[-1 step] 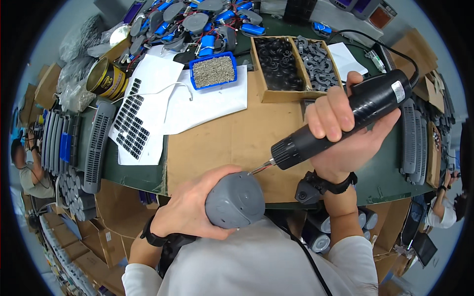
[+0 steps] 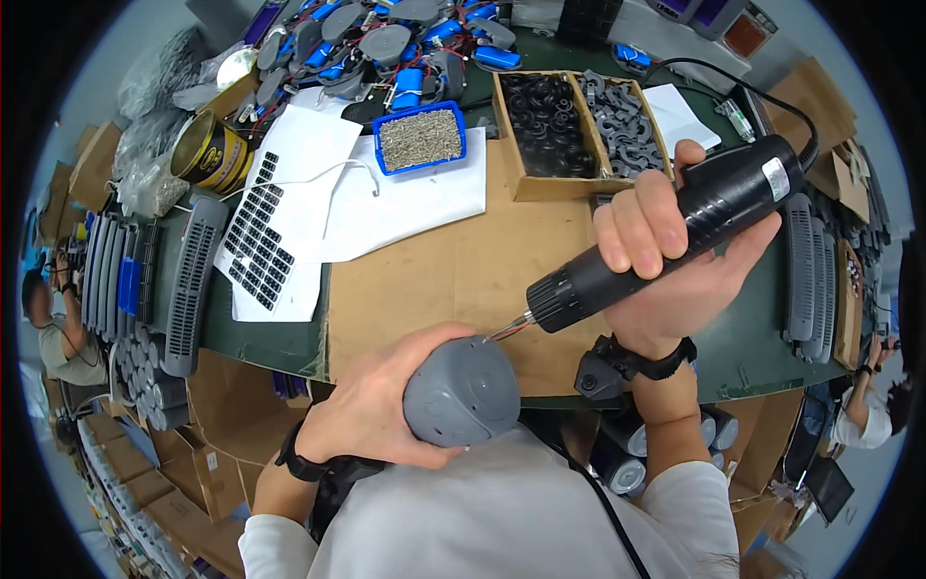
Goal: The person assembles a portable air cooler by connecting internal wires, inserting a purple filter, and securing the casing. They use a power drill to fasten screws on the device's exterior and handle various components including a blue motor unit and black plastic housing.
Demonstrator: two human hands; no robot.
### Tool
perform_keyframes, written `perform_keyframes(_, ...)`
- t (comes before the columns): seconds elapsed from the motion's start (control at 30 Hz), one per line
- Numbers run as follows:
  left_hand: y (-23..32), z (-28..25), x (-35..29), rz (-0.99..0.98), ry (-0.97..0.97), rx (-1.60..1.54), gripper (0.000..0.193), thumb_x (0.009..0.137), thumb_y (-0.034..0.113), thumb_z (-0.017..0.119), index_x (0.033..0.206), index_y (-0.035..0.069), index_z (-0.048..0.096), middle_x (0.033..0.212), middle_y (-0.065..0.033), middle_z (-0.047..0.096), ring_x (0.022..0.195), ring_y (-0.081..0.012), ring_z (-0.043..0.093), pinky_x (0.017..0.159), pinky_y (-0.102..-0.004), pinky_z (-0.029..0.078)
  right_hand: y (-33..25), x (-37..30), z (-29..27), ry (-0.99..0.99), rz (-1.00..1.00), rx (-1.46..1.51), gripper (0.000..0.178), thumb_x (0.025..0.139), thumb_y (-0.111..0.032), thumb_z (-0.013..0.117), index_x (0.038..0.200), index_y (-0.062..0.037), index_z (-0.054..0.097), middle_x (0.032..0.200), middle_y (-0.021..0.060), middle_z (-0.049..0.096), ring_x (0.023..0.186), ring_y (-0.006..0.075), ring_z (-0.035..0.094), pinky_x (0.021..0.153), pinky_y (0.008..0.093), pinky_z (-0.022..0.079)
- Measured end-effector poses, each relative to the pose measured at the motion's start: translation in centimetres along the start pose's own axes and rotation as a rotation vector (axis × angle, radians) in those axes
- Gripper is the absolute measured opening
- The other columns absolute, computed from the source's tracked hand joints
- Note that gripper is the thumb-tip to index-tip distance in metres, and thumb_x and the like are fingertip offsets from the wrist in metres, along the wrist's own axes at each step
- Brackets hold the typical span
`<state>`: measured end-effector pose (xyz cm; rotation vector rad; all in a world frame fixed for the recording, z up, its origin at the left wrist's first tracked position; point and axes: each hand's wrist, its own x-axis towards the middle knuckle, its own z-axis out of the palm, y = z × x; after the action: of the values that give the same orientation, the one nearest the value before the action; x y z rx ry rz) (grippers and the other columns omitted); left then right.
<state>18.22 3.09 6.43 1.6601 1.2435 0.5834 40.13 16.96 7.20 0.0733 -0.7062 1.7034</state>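
Grey moulded plastic, rounded like a small dome housing (image 2: 463, 391), sits at the lower centre of the frame, cupped from the left by the left hand (image 2: 371, 405), whose fingers curl closed around its side and top. The right hand (image 2: 675, 261), at centre right, is wrapped tight around a black cylindrical electric screwdriver (image 2: 675, 241) with a cord leaving its upper end; the tool slants down to the left, and its thin bit meets the top edge of the grey housing, though the exact contact point is too small to make out, and some red shows there. Both hands work over a flat brown cardboard sheet (image 2: 424, 280) lying on the dark green table (image 2: 762, 357). Higher up, a blue rectangular tray of small metal screws (image 2: 420, 140) rests on white paper sheets (image 2: 386, 193), and just right of it stands a cardboard box with two compartments of black and grey plastic rings (image 2: 579, 121). A brass-coloured tin can (image 2: 207, 150) lies at upper left.
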Motion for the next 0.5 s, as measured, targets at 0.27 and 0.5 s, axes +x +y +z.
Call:
perform_keyframes(0.27,-0.43,0.19,-0.13,0.043,0.022,0.01,0.093,0.053,0.024,0.084,0.137,0.01,0.046,0.124,-0.0151,0.061,0.107,-0.0361,0.063,0.09,-0.042,0.052,0.71,-0.13,-0.27,-0.039,-0.021,-0.032,0.076,0.096,-0.069,0.03,0.127,-0.0021,0.047,0.068,-0.0007,0.045,0.054,0.0114,0.044,0.054,0.0295,0.042)
perform_keyframes(0.5,-0.43,0.2,0.12,0.057,0.022,0.007,0.091,0.053,0.024,0.083,0.136,0.009,0.047,0.12,-0.0153,0.063,0.105,-0.0358,0.064,0.088,-0.0417,0.052,0.93,-0.21,0.06,-0.016,0.012,-0.059,0.076,0.095,-0.071,0.029,0.127,-0.004,0.047,0.066,-0.0013,0.044,0.051,0.0108,0.043,0.053,0.0288,0.04)
